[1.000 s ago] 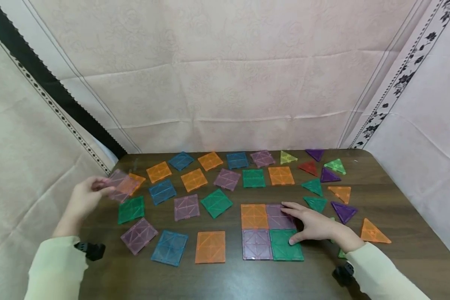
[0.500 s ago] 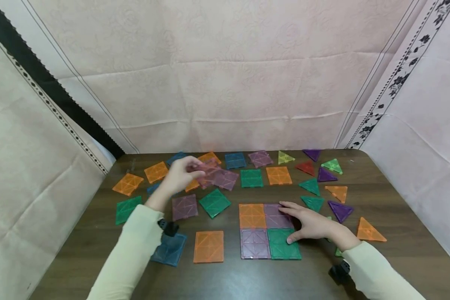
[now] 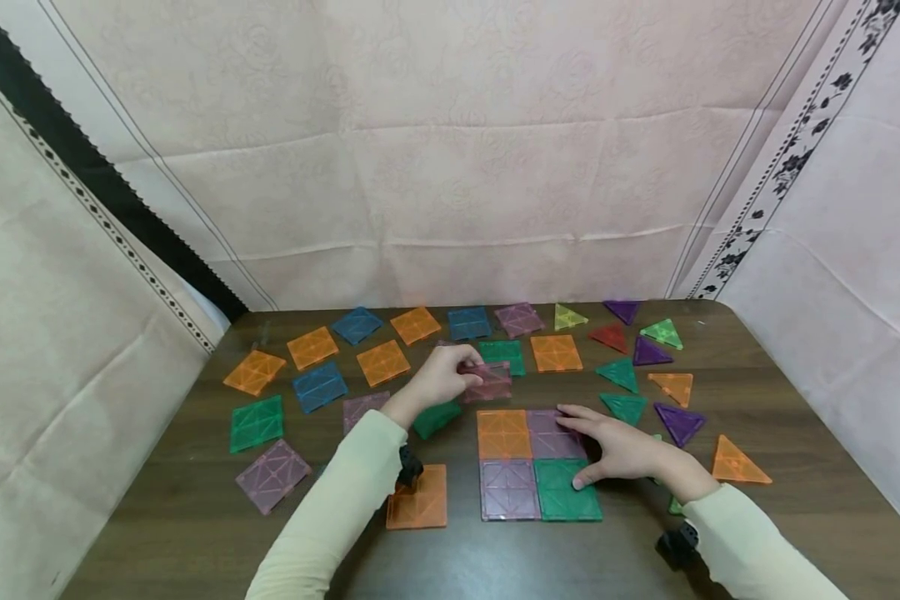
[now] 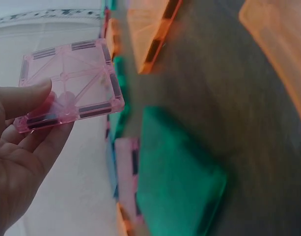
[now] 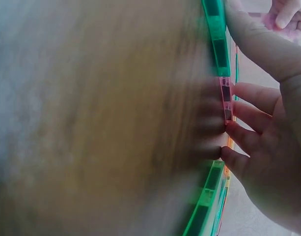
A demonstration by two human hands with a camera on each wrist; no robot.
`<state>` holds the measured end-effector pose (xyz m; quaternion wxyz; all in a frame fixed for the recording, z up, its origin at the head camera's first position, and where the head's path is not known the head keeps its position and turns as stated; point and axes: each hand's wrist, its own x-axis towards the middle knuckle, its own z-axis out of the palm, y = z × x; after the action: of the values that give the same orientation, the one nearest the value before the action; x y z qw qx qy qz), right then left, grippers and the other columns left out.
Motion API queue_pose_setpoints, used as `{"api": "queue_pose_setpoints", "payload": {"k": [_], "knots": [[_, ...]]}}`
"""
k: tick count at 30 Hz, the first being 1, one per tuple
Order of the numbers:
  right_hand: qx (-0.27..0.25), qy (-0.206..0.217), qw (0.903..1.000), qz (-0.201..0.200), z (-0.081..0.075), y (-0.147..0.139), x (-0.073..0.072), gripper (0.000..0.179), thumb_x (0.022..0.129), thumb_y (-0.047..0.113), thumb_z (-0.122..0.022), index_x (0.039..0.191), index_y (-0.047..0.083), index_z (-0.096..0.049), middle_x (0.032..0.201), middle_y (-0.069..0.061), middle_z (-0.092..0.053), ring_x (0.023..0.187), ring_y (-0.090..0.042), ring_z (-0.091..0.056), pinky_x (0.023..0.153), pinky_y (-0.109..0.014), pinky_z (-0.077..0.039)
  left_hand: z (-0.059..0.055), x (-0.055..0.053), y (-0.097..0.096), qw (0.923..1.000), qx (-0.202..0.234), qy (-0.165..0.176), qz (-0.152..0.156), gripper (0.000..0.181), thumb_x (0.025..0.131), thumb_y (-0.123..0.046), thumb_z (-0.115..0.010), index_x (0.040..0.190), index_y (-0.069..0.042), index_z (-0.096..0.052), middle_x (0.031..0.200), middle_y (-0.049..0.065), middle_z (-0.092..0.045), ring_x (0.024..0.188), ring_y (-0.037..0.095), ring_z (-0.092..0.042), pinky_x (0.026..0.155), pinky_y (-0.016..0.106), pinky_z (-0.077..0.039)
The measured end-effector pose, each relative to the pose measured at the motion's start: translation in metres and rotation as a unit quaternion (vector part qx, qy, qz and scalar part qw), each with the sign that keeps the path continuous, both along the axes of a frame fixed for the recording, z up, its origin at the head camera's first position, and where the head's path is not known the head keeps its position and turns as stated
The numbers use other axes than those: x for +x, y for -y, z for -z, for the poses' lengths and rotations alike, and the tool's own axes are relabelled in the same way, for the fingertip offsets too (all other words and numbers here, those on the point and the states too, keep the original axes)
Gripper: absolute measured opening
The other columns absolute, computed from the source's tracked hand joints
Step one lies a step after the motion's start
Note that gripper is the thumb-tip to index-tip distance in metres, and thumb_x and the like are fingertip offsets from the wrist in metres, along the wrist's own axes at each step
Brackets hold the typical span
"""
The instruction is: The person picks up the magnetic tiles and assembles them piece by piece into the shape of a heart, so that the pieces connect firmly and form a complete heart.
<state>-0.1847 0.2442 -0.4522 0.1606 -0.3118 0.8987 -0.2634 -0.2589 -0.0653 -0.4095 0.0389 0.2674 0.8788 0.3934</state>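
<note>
My left hand pinches a translucent pink-purple square magnetic tile between thumb and fingers. It holds the tile above the table, behind a flat two-by-two block of tiles. In the left wrist view the raised tile shows its clear frame and dark edge magnets. The block joins an orange tile, a purple tile at back right, another purple tile and a green tile. My right hand rests on the block's right side, fingertips at the back purple tile and thumb on the green one.
Loose square tiles, such as a blue one and a green one, lie across the left and back. Several triangles, including a purple one and an orange one, lie at right. A pale cloth hangs behind the table.
The left hand has carried the pink-purple tile rightward from the table's far left to just behind the block. My right hand stays in place on the block.
</note>
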Motion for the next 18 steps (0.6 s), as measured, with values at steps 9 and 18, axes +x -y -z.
{"api": "queue_pose_setpoints", "payload": {"k": [9, 18], "knots": [[-0.005, 0.007, 1.0000, -0.002, 0.000, 0.002, 0.000, 0.093, 0.077, 0.046, -0.077, 0.146, -0.001, -0.037, 0.156, -0.021, -0.022, 0.138, -0.046, -0.027, 0.101, -0.060, -0.035, 0.012, 0.001, -0.017, 0.9990, -0.022, 0.015, 0.036, 0.009, 0.090, -0.007, -0.067, 0.100, -0.008, -0.066, 0.094, 0.003, -0.066, 0.083, 0.013, -0.059, 0.076, 0.027, -0.051], [-0.004, 0.006, 1.0000, 0.001, 0.001, 0.000, -0.001, 0.094, 0.077, 0.047, -0.077, 0.146, -0.001, -0.037, 0.156, -0.021, -0.022, 0.138, -0.045, -0.026, 0.102, -0.060, -0.035, 0.011, 0.004, -0.021, 0.9978, -0.023, 0.037, 0.049, 0.009, 0.091, -0.009, -0.067, 0.100, -0.008, -0.067, 0.093, 0.003, -0.066, 0.080, 0.012, -0.058, 0.073, 0.026, -0.050]]}}
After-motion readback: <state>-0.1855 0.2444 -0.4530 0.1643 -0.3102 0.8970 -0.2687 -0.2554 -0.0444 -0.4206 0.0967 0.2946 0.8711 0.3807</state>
